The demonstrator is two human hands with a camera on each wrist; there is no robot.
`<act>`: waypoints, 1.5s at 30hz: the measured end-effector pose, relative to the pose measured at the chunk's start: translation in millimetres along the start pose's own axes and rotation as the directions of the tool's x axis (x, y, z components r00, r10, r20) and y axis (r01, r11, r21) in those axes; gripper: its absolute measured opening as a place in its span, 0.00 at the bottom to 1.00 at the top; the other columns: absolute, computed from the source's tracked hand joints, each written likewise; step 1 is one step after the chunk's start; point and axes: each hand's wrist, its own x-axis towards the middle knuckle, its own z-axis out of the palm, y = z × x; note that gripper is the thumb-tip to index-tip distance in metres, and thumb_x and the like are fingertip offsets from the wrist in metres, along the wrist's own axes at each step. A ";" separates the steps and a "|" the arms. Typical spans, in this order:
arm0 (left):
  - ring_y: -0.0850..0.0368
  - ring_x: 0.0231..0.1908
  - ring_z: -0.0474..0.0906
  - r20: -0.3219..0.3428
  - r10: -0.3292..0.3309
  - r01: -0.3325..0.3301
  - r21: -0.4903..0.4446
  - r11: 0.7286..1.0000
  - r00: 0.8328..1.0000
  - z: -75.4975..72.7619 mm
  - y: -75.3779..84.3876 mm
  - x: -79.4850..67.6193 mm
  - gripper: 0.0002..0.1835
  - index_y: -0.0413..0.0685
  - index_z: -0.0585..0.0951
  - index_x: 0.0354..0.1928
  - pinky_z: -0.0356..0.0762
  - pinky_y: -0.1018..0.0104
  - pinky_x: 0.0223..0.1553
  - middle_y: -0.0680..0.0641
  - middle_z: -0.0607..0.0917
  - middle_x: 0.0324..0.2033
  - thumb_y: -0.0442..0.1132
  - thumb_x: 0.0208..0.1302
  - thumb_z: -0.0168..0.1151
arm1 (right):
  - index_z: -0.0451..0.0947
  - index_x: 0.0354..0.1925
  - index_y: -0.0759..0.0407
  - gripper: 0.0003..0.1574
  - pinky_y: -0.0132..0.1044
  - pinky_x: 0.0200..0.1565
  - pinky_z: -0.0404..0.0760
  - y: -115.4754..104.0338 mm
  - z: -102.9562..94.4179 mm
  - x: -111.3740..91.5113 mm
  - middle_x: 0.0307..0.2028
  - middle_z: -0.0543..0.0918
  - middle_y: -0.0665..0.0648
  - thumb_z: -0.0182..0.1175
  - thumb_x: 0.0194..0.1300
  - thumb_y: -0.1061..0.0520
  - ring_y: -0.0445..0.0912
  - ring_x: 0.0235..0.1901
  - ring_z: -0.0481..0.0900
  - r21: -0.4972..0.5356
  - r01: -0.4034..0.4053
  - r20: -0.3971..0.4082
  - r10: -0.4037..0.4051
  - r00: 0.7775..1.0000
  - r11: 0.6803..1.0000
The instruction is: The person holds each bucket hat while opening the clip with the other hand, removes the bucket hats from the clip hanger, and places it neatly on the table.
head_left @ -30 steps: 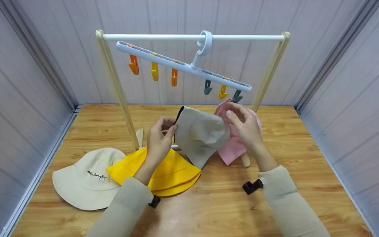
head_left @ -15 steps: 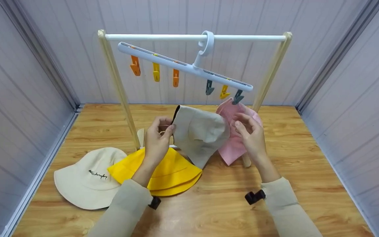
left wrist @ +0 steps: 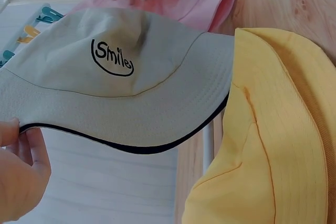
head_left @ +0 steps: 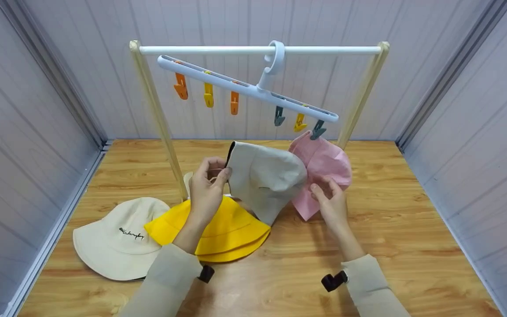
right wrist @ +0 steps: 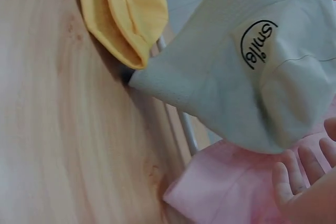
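My left hand (head_left: 206, 187) pinches the brim edge of a grey bucket hat (head_left: 271, 169), held up sideways in front of the rack. The left wrist view shows its dark brim trim and "Smile" lettering on the grey crown (left wrist: 121, 40). My right hand (head_left: 333, 203) has loosely bent fingers, holds nothing, and overlaps the lower part of a pink hat (head_left: 330, 160). That pink hat hangs from the dark grey clip (head_left: 318, 130) at the hanger's low right end. In the right wrist view, the right fingers (right wrist: 310, 166) are spread just below the grey crown.
A tilted pale hanger (head_left: 236, 88) with orange, yellow and grey clips hooks over the white rail (head_left: 332, 50) of a wooden-legged rack. A yellow hat (head_left: 231, 233) and a cream hat (head_left: 119, 240) overlap on the wooden table (head_left: 288, 281) at left.
My right hand has come down from beside the end clip and over the pink hat, leaving that hat hanging. The left hand has shifted slightly left with the grey bucket hat.
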 end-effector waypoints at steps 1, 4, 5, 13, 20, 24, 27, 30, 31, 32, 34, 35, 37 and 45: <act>0.51 0.42 0.82 0.000 -0.003 0.003 -0.003 1.000 1.000 -0.3 0.0 -0.4 0.07 0.43 0.81 0.49 0.86 0.67 0.45 0.44 0.84 0.42 0.29 0.73 0.66 | 0.77 0.62 0.74 0.20 0.37 0.52 0.87 3.1 0.9 -1.2 0.56 0.83 0.71 0.61 0.76 0.67 0.46 0.49 0.87 0.009 -0.015 -0.001 0.015 1.000 1.000; 0.50 0.43 0.82 -0.001 -0.006 0.006 -0.010 1.000 1.000 -1.2 -0.1 -1.5 0.07 0.42 0.81 0.49 0.86 0.68 0.45 0.43 0.84 0.42 0.30 0.73 0.66 | 0.76 0.63 0.73 0.20 0.39 0.53 0.87 11.9 4.3 -3.9 0.56 0.82 0.72 0.61 0.76 0.67 0.47 0.48 0.87 0.009 -0.053 -0.001 0.053 0.999 0.999; 0.50 0.43 0.82 -0.002 -0.005 0.005 -0.010 1.000 1.000 -1.5 -0.4 -1.8 0.07 0.42 0.81 0.49 0.86 0.68 0.45 0.43 0.84 0.42 0.30 0.74 0.66 | 0.76 0.63 0.73 0.21 0.40 0.54 0.87 15.0 5.6 -4.7 0.56 0.82 0.73 0.61 0.76 0.67 0.47 0.48 0.86 0.006 -0.064 -0.003 0.064 0.998 0.998; 0.50 0.43 0.82 -0.005 0.009 -0.009 -0.027 1.000 1.000 -3.3 -2.6 -3.2 0.06 0.41 0.81 0.49 0.86 0.68 0.45 0.43 0.84 0.42 0.30 0.74 0.66 | 0.74 0.66 0.71 0.23 0.47 0.60 0.85 33.2 16.4 -11.9 0.61 0.81 0.72 0.60 0.76 0.66 0.52 0.56 0.84 0.022 -0.156 0.016 0.156 0.988 0.987; 0.50 0.42 0.82 -0.010 0.020 -0.021 -0.032 0.999 1.000 -3.7 -4.4 -4.0 0.06 0.40 0.80 0.48 0.86 0.68 0.45 0.42 0.84 0.42 0.29 0.74 0.66 | 0.65 0.72 0.73 0.30 0.60 0.68 0.76 42.0 28.1 -14.8 0.63 0.78 0.72 0.57 0.77 0.64 0.60 0.61 0.80 0.095 -0.306 0.131 0.293 0.947 0.947; 0.50 0.42 0.82 -0.014 0.015 -0.015 -0.042 0.999 1.000 -3.9 -4.7 -4.4 0.06 0.39 0.80 0.49 0.86 0.68 0.45 0.42 0.84 0.42 0.29 0.74 0.65 | 0.63 0.71 0.74 0.30 0.61 0.67 0.76 46.5 32.9 -15.0 0.59 0.78 0.69 0.55 0.76 0.65 0.57 0.55 0.81 0.119 -0.358 0.181 0.334 0.925 0.926; 0.50 0.43 0.82 -0.015 0.009 -0.010 -0.041 0.999 1.000 -4.1 -4.4 -4.7 0.06 0.39 0.80 0.49 0.86 0.68 0.45 0.42 0.84 0.43 0.29 0.74 0.65 | 0.65 0.68 0.72 0.26 0.59 0.65 0.79 48.8 35.2 -14.9 0.55 0.80 0.66 0.55 0.76 0.66 0.53 0.50 0.83 0.136 -0.373 0.184 0.347 0.920 0.918; 0.49 0.42 0.83 -0.014 0.012 -0.013 -0.035 0.999 1.000 -4.7 -4.2 -4.9 0.07 0.40 0.80 0.49 0.86 0.68 0.44 0.42 0.84 0.43 0.29 0.74 0.65 | 0.66 0.64 0.71 0.23 0.56 0.63 0.81 49.5 36.7 -15.0 0.52 0.81 0.64 0.55 0.75 0.68 0.51 0.47 0.84 0.142 -0.375 0.176 0.350 0.920 0.916; 0.49 0.42 0.83 -0.014 0.013 -0.014 -0.033 0.999 1.000 -4.9 -4.6 -4.9 0.07 0.40 0.80 0.49 0.86 0.68 0.44 0.42 0.84 0.43 0.29 0.74 0.65 | 0.66 0.64 0.71 0.22 0.55 0.62 0.82 49.5 37.1 -15.0 0.51 0.81 0.63 0.55 0.74 0.69 0.51 0.46 0.83 0.145 -0.373 0.173 0.348 0.921 0.916; 0.49 0.42 0.83 -0.014 0.014 -0.015 -0.032 0.999 1.000 -5.1 -4.8 -5.1 0.07 0.40 0.80 0.50 0.86 0.68 0.44 0.42 0.84 0.43 0.29 0.74 0.65 | 0.66 0.63 0.71 0.22 0.54 0.62 0.82 49.5 37.4 -15.1 0.50 0.81 0.63 0.55 0.74 0.69 0.50 0.46 0.83 0.146 -0.370 0.170 0.345 0.923 0.918; 0.49 0.43 0.83 -0.017 0.016 -0.016 -0.032 0.999 1.000 -5.3 -5.1 -5.5 0.07 0.40 0.80 0.50 0.86 0.68 0.44 0.43 0.84 0.44 0.29 0.74 0.65 | 0.67 0.61 0.71 0.20 0.53 0.60 0.84 48.7 37.9 -15.3 0.48 0.81 0.62 0.56 0.74 0.70 0.49 0.44 0.83 0.150 -0.357 0.158 0.334 0.929 0.922; 0.49 0.43 0.83 -0.018 0.015 -0.016 -0.036 0.999 1.000 -5.2 -5.2 -5.8 0.07 0.40 0.80 0.50 0.86 0.68 0.44 0.42 0.84 0.44 0.29 0.74 0.65 | 0.68 0.60 0.71 0.19 0.52 0.59 0.85 48.1 38.0 -15.3 0.47 0.81 0.61 0.56 0.73 0.70 0.49 0.44 0.83 0.152 -0.351 0.149 0.330 0.932 0.924; 0.49 0.43 0.83 -0.019 0.013 -0.014 -0.042 0.999 1.000 -4.8 -5.7 -6.3 0.07 0.40 0.80 0.50 0.87 0.67 0.45 0.42 0.84 0.44 0.29 0.74 0.65 | 0.69 0.58 0.71 0.17 0.50 0.56 0.86 46.8 37.6 -15.2 0.45 0.82 0.59 0.57 0.73 0.70 0.47 0.42 0.83 0.150 -0.336 0.131 0.319 0.939 0.930; 0.50 0.44 0.82 -0.004 -0.005 0.005 -0.046 0.999 1.000 -6.4 -5.8 -9.1 0.08 0.41 0.80 0.52 0.87 0.66 0.46 0.43 0.83 0.45 0.29 0.75 0.64 | 0.72 0.54 0.71 0.13 0.44 0.50 0.87 36.3 30.3 -13.1 0.39 0.82 0.58 0.59 0.74 0.69 0.45 0.40 0.82 0.137 -0.274 0.065 0.267 0.961 0.952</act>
